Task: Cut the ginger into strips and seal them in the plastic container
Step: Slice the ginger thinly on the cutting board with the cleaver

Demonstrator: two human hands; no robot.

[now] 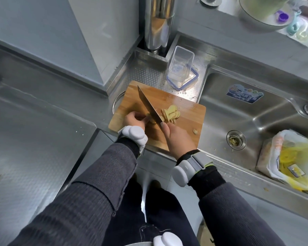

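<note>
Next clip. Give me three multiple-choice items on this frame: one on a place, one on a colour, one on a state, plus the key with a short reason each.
1. Where does the plastic container stand?
A. in the sink
B. on the counter, beyond the cutting board
C. on the cutting board

2. What colour edges the lid under it?
A. blue
B. red
C. green

3. What is the right hand doing?
A. resting open on the counter
B. pinching the lid
C. gripping the knife

Key: 1 B, it sits on its lid past the board's far edge. 2 A, a blue band runs round the lid. 3 C, it grips the knife, while the left hand holds the ginger piece.
</note>
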